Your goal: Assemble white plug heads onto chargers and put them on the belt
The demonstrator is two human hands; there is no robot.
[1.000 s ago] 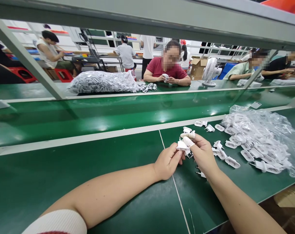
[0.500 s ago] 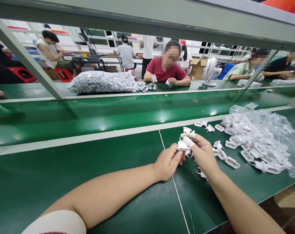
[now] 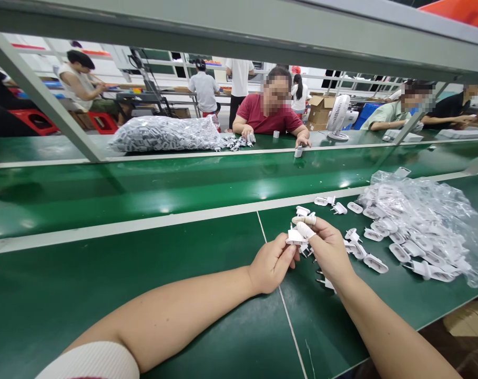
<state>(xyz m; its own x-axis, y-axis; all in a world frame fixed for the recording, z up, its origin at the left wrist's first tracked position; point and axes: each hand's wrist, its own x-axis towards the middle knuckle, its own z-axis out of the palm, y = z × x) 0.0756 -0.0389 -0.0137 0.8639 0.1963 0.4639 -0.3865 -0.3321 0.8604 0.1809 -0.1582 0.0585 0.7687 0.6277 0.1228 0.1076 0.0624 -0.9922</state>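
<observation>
Between the fingers of my left hand (image 3: 273,263) is a white two-pin plug housing (image 3: 296,236), held over the green table. My right hand (image 3: 327,242) has white covers on its thumb and forefinger, and these pinch at the upper right of the same housing. Its far side is hidden by the fingers. More plug housings lie just behind and below the hands, including one with dark-tipped pins (image 3: 326,283) beside my right wrist. Loose housings (image 3: 376,262) are scattered right of my right hand, before a heap of them (image 3: 424,221).
A clear plastic bag (image 3: 459,205) partly covers the heap. Beyond a pale strip (image 3: 207,211) runs a green belt (image 3: 152,184). Across it, a person in a red shirt (image 3: 268,116) sits beside a full bag of grey parts (image 3: 168,134) and a white fan (image 3: 338,118). A metal beam (image 3: 239,37) crosses overhead.
My hands and the housing stay almost where they were. Across the belt, the person in red has lowered both hands, one now at a small white piece by the belt's edge.
</observation>
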